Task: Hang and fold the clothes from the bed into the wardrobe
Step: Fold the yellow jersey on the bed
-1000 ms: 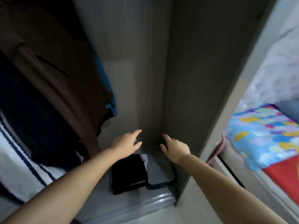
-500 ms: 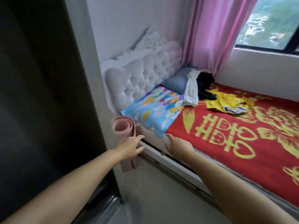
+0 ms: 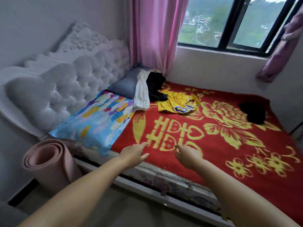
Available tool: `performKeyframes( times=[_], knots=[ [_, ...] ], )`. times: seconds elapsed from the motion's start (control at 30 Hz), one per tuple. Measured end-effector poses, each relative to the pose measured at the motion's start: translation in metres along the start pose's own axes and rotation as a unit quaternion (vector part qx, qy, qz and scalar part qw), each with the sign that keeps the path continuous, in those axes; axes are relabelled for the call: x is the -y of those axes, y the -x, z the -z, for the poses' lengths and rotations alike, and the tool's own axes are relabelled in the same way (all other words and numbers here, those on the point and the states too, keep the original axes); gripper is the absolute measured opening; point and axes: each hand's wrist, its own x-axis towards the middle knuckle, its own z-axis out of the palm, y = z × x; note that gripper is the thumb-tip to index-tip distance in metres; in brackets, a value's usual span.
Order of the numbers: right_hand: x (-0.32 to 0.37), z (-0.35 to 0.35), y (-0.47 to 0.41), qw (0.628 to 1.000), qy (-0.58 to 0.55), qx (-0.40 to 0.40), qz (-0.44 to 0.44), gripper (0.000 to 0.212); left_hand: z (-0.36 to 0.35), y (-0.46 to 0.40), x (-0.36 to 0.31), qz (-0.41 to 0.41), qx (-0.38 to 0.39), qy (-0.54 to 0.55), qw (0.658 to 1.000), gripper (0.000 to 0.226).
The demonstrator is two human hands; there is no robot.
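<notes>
Left hand [image 3: 133,154] reached out over the near edge of the bed [image 3: 172,181], index finger extended, other fingers loosely relaxed, holding nothing. Right hand [image 3: 188,156] was alongside it, just apart, also relaxed with index finger forward, empty. Neither hand touched any clothing.

Beneath and beyond the hands lay the red blanket [image 3: 246,161] with yellow flowers and a large yellow double-happiness character (囍) directly ahead of the fingertips. No other writing could be read; the yellow jersey [image 3: 177,102] carried a purple-and-white mark, too crumpled to make out.

Clothes remaining on the bed, all well beyond the hands: the yellow jersey near the middle, a black garment [image 3: 155,86] touching its far-left corner, a white garment [image 3: 141,94] draped beside that over the grey pillow [image 3: 124,86], and a second black item [image 3: 253,113] far right near the wall. A colourful blue pillow [image 3: 98,122] sat against the tufted headboard [image 3: 54,95]. A rolled pink mat [image 3: 47,163] stood by the bed's near-left corner. Pink curtain [image 3: 155,30] and window [image 3: 229,22] behind.

Versus half a second earlier: view had swung further right, the wardrobe edge was gone from the frame, and the hands had advanced from the bed rail to over the blanket. The second black item had come into view.
</notes>
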Motion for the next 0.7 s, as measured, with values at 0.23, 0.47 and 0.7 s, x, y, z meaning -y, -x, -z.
performKeyframes(
  times=[0.23, 0.47, 0.7],
  knots=[
    [-0.075, -0.010, -0.078, 0.998, -0.029, 0.012, -0.048, 0.037, -0.010, -0.123, -0.008, -0.018, 0.036, -0.013, 0.999, 0.058],
    [-0.137, -0.014, -0.199, 0.990, -0.064, 0.032, -0.121, 0.037, -0.024, -0.308, 0.008, -0.041, 0.100, -0.017, 0.994, 0.064],
    [-0.220, -0.009, -0.304, 0.970, -0.115, 0.049, -0.207, 0.038, -0.027, -0.477, -0.023, -0.112, 0.157, -0.034, 0.981, 0.061]
  ],
)
